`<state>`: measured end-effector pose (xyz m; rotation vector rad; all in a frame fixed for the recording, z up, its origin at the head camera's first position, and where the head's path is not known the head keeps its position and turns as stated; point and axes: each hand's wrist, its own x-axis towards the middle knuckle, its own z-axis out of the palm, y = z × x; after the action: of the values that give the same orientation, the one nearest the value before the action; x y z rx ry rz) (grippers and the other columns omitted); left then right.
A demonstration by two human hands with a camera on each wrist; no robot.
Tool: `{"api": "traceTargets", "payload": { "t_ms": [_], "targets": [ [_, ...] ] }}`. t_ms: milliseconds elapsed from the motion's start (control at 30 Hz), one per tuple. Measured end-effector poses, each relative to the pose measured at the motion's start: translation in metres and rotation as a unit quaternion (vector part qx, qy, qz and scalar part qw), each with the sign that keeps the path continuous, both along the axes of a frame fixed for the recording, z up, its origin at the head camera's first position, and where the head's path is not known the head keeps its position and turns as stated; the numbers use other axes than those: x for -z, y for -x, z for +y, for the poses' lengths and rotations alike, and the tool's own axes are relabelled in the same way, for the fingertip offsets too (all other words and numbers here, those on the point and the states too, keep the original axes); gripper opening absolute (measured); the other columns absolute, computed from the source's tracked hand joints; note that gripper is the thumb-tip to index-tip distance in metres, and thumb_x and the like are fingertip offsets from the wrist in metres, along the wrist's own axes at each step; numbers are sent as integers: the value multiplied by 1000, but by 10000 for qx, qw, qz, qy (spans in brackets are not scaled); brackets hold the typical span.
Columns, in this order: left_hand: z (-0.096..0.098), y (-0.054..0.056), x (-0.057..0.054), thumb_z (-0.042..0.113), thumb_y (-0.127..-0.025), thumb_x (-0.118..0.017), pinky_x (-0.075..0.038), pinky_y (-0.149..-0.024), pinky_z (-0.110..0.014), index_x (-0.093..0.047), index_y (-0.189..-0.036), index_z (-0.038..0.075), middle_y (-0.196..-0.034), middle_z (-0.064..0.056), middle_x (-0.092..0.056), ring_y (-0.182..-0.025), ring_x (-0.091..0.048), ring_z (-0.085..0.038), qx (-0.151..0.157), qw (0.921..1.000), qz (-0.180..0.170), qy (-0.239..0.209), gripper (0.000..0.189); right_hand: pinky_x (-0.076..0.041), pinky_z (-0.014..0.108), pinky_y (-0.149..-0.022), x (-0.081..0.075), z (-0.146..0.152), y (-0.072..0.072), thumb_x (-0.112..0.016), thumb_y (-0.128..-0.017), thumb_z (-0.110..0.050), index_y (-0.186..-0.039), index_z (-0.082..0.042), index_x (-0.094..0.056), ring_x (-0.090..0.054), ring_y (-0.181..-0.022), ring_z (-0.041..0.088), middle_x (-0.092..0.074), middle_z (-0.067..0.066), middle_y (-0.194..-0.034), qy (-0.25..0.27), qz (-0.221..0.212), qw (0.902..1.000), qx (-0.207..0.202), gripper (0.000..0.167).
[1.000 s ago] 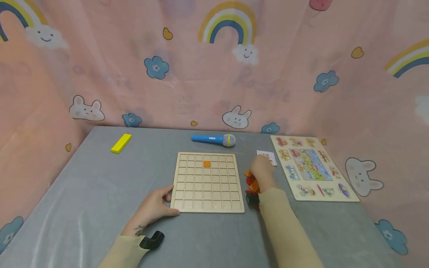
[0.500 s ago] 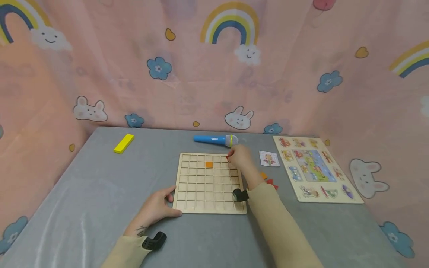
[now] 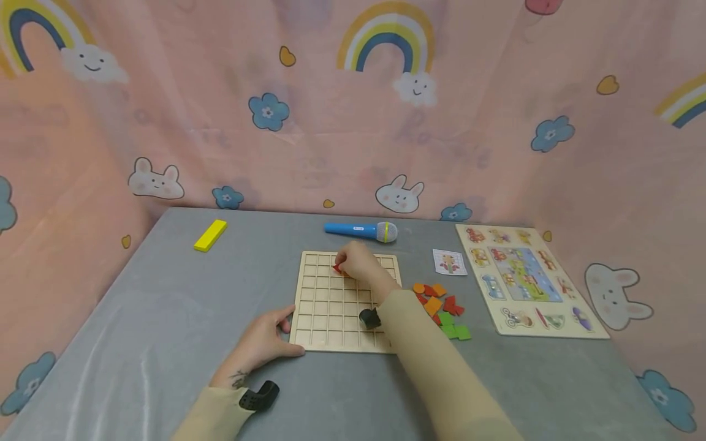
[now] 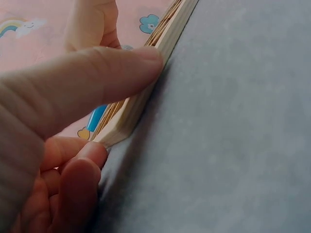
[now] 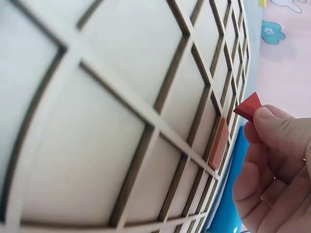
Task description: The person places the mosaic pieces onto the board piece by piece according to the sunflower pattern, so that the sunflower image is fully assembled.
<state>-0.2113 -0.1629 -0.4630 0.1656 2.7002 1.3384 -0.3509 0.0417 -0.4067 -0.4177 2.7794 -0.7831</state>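
Observation:
A wooden grid board (image 3: 328, 318) lies flat on the grey table. My left hand (image 3: 261, 340) grips its near left corner, the thumb (image 4: 116, 73) along the front edge and the fingers at the left side. Over the far part of the grid, my right hand (image 3: 358, 263) pinches a small red triangle piece (image 5: 250, 107) between thumb and fingertips. The triangle is tilted above the board, close to an orange square (image 5: 219, 145) that sits in one cell. In the head view this square is mostly covered by the right hand.
Loose orange, red and green pieces (image 3: 432, 305) lie right of the board, with a small picture card (image 3: 449, 262) behind them. Farther right is a wooden picture puzzle (image 3: 526, 318). A blue toy microphone (image 3: 358, 230) lies behind the board, a yellow block (image 3: 211, 236) at the far left.
My right hand has moved left from the loose pieces to above the far cells, carrying the red triangle. The left hand keeps its place at the board's corner.

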Motion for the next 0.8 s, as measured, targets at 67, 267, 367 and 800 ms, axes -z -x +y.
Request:
{"api": "traceTargets", "payload": {
  "t_ms": [67, 267, 367, 800],
  "targets": [
    [0, 0, 0, 15, -53, -89, -33, -48, -24, -47, -135, 3, -78, 1, -51, -52, -39, -11, 12, 10000, -13, -19, 93, -44, 28, -68, 0, -4, 0, -57, -85, -1, -89, -7, -71, -54, -77, 17, -64, 5, -90, -170, 54, 9998, -19, 15],
    [-1, 1, 0, 14, -53, -89, -33, -48, -24, -47, -135, 3, -78, 0, -50, -51, -38, -10, 37, 10000, -49, -38, 93, -44, 31, -71, 1, -8, 0, -57, -85, -2, -87, -10, -71, -53, -78, 18, -66, 4, -92, -617, 208, 9979, 6, 16],
    [-1, 1, 0, 14, -52, -89, -33, -48, -24, -48, -134, 3, -78, 0, -50, -52, -38, -11, 23, 10000, -53, -59, 93, -44, 31, -72, 3, -9, -1, -59, -84, -4, -87, -12, -71, -53, -78, 17, -66, 2, -93, -720, 279, 9970, 10, 15],
    [0, 2, 0, 15, -50, -90, -32, -48, -24, -51, -133, 4, -76, 1, -50, -53, -39, -11, -15, 10000, 28, 60, 92, -41, 30, -61, 13, -14, 1, -62, -86, -12, -71, -14, -65, -51, -70, 15, -62, -1, -77, -922, 609, 9939, 57, 15]
  ]
}}
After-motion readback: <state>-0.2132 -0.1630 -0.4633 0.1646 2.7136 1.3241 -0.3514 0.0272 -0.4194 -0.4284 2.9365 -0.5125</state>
